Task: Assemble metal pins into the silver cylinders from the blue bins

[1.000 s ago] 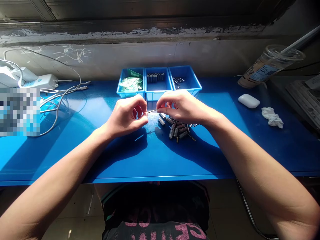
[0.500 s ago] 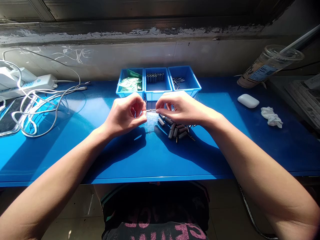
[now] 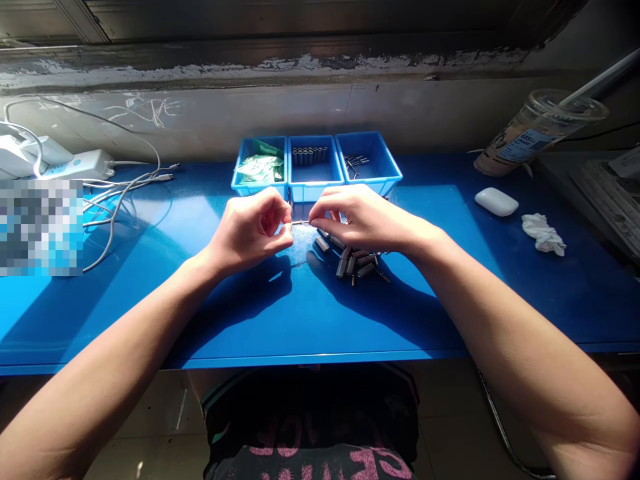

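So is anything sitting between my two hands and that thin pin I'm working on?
Nothing visible. The left hand and right hand both pinch the pin directly, above the table; the pile of dark cylinders lies below the right hand.

Blue workbench [image 3: 150,320], scuffed grey wall [image 3: 250,113], strong sunlight, perhaps tiled floor [image 3: 165,413]

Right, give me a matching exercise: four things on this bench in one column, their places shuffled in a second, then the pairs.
Things:
1. green packets
2. thin pin
3. white earbud case
4. loose dark cylinders

Places:
A. on the blue table, under the right hand
B. pinched between both hands' fingertips
C. in the leftmost blue bin
D. beside the crumpled tissue

Pairs: 1-C, 2-B, 3-D, 4-A
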`<state>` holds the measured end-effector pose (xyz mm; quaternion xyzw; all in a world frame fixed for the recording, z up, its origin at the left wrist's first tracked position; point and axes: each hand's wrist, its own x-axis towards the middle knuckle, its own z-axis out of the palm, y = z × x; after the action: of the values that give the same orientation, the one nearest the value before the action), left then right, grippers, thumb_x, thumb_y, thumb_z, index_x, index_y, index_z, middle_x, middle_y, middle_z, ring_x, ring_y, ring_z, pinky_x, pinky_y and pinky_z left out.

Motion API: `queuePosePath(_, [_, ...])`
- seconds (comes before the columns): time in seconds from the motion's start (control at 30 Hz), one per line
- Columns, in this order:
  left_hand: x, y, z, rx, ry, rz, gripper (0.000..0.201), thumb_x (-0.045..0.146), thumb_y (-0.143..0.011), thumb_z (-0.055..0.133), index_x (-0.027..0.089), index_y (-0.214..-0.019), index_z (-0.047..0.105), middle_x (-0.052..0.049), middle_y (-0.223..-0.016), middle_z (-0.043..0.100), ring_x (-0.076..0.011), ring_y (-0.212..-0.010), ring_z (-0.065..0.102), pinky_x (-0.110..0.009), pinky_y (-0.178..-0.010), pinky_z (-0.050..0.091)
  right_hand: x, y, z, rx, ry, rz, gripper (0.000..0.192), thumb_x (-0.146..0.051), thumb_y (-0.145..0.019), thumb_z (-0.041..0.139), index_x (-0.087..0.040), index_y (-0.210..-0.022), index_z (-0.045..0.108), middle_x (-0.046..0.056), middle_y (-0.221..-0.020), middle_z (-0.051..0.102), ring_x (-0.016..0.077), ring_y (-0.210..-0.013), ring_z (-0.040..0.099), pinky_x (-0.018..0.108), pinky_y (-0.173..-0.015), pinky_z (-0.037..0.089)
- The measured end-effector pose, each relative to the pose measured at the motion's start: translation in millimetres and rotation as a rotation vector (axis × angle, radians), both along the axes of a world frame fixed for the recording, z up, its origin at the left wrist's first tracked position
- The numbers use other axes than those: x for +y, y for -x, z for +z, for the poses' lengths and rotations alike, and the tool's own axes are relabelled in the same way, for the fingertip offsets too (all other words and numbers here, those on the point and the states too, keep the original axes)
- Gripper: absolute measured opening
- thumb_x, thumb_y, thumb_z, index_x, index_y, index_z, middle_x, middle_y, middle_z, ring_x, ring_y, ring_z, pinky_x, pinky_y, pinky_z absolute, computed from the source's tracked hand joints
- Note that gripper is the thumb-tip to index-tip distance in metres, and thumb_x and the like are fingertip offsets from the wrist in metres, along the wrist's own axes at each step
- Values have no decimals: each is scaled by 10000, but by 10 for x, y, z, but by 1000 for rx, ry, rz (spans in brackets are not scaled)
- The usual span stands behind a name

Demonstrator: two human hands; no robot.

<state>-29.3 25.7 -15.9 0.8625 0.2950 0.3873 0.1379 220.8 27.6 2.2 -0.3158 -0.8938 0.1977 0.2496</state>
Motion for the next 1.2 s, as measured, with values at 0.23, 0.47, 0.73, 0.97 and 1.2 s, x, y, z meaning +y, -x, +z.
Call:
queuePosePath(0.23, [0, -3, -3, 18, 0, -2, 68, 145, -808, 668, 179, -823, 610, 18, -714, 660, -81, -566, 535, -221, -521, 447, 18, 1, -29, -16, -64, -2, 167, -212, -989, 658, -133, -993, 805, 78, -935, 721, 169, -793, 637, 294, -716, 462])
queuePosePath(0.47, [-9, -5, -3, 38, -6, -10, 55, 154, -813, 671, 176, -820, 621, 13, -724, 667, -84, -566, 538, -224, -525, 459, -1, 11, -41, -58, -94, -21, 183, -218, -1001, 648, -145, -1018, 815, 79, -963, 715, 171, -808, 627, 295, -717, 454])
queuePosePath(0.73, [-29, -16, -1, 78, 13, -31, 19, 173, -829, 660, 169, -828, 642, 9, -741, 668, -85, -577, 532, -226, -558, 466, 22, -1, -71, -93, -120, -35, 174, -212, -1004, 666, -152, -1034, 827, 82, -992, 717, 172, -819, 630, 292, -722, 448])
queuePosePath(0.97, [-41, -23, 3, 102, 23, -46, 28, 159, -826, 663, 175, -836, 641, 14, -749, 668, -89, -584, 535, -231, -576, 466, 28, 9, -87, -103, -121, -39, 192, -190, -1005, 647, -154, -1045, 831, 85, -1017, 728, 178, -845, 636, 298, -735, 442])
queuePosePath(1.2, [-33, -23, -4, 100, -3, -48, 43, 150, -818, 668, 183, -827, 642, 25, -718, 643, -91, -573, 525, -230, -563, 463, 15, 13, -70, -110, -110, -49, 209, -211, -1013, 633, -153, -1045, 831, 91, -1020, 724, 178, -841, 626, 308, -740, 439])
